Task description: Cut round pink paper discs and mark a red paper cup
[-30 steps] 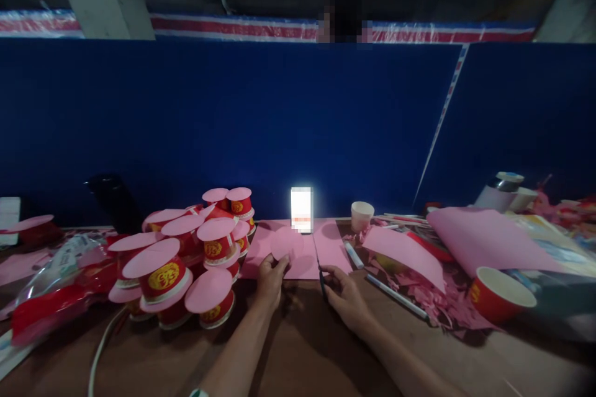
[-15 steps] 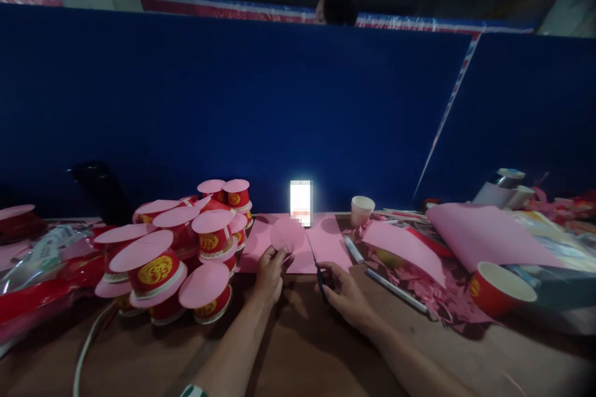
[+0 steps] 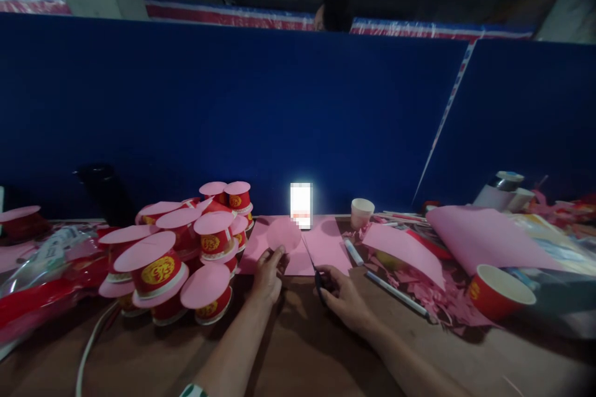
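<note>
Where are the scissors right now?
In the head view, the scissors are in the person's right hand, below the middle of the picture, just right of the pink paper circle that the left hand holds.

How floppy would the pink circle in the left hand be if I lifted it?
The pink circle looks paper-thin, so it's probably light. The left hand pinches only its near edge, without clear droop, so it may be fairly stiff. Being thin, it could crease if squeezed.

The glowing screen [image 3: 302, 203] is pixelated past reading, the right hand [image 3: 345, 299] covers part of the scissors [image 3: 318, 280], and the bottom edge cuts off the white cable [image 3: 87, 347].
</note>
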`<move>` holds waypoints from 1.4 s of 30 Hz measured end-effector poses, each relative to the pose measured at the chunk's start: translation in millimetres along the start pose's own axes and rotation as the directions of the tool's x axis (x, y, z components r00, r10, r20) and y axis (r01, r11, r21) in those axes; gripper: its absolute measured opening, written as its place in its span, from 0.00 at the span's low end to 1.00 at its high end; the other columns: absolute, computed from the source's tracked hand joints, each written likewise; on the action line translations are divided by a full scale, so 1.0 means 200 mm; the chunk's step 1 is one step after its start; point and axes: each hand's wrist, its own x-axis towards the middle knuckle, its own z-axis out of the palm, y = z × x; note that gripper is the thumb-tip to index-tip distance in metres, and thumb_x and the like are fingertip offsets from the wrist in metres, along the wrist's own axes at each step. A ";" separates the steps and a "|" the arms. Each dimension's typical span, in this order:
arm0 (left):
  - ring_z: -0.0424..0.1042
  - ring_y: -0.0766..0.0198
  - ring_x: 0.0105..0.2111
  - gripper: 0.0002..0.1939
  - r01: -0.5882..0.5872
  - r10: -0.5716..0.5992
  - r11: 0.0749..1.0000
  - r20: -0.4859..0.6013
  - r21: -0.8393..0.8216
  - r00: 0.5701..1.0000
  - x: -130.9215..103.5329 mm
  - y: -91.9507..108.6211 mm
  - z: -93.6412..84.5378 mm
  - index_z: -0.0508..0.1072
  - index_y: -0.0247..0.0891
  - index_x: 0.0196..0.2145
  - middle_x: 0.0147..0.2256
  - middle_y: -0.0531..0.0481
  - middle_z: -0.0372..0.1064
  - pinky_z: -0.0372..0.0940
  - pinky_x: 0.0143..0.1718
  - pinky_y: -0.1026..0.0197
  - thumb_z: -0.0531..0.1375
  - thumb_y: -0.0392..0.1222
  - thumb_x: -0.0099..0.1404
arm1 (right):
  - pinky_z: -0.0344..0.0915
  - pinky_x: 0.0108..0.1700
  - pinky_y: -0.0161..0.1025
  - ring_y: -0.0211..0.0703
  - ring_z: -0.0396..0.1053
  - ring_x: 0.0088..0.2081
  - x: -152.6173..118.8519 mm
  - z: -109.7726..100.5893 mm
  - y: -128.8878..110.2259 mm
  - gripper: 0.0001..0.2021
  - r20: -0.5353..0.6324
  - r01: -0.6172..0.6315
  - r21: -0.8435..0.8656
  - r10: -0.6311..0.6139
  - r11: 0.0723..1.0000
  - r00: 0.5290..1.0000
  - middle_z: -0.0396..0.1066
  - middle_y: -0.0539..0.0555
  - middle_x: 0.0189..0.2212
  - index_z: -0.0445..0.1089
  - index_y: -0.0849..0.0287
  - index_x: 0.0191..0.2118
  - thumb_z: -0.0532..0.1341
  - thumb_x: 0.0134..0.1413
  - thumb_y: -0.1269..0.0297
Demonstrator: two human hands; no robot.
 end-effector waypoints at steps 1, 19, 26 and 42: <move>0.68 0.73 0.23 0.13 0.005 -0.005 1.000 0.004 0.007 1.000 0.00 0.00 0.00 0.66 0.35 0.26 0.23 0.55 0.66 0.66 0.27 0.70 0.67 0.34 0.43 | 0.66 0.34 0.35 0.42 0.69 0.36 0.00 0.00 0.00 0.17 0.002 0.002 -0.006 -0.002 1.000 1.000 0.70 0.53 0.34 0.64 0.59 0.46 0.59 0.48 0.66; 0.67 0.76 0.21 0.10 0.013 -0.017 0.998 -0.057 -0.060 0.998 0.00 0.02 0.00 0.66 0.34 0.24 0.21 0.56 0.66 0.65 0.23 0.75 0.65 0.31 0.45 | 0.64 0.30 0.32 0.41 0.68 0.34 -0.01 0.00 0.01 0.18 0.029 0.011 -0.056 -0.009 0.998 1.000 0.70 0.52 0.34 0.63 0.59 0.48 0.58 0.48 0.68; 0.68 0.74 0.20 0.08 0.026 -0.030 0.997 -0.059 -0.069 0.998 0.01 0.01 0.00 0.66 0.33 0.25 0.21 0.54 0.67 0.65 0.22 0.74 0.64 0.29 0.47 | 0.64 0.31 0.32 0.41 0.68 0.35 -0.01 0.00 0.01 0.18 0.050 -0.007 -0.074 0.010 0.997 0.999 0.70 0.53 0.35 0.63 0.59 0.48 0.58 0.48 0.67; 0.68 0.74 0.20 0.08 0.033 -0.037 0.997 -0.060 -0.064 0.997 0.00 0.01 0.01 0.67 0.32 0.25 0.21 0.53 0.68 0.66 0.22 0.73 0.63 0.30 0.48 | 0.65 0.34 0.34 0.42 0.68 0.36 -0.01 0.00 0.01 0.18 0.048 0.006 -0.076 -0.002 0.997 0.999 0.70 0.53 0.35 0.62 0.58 0.48 0.58 0.48 0.67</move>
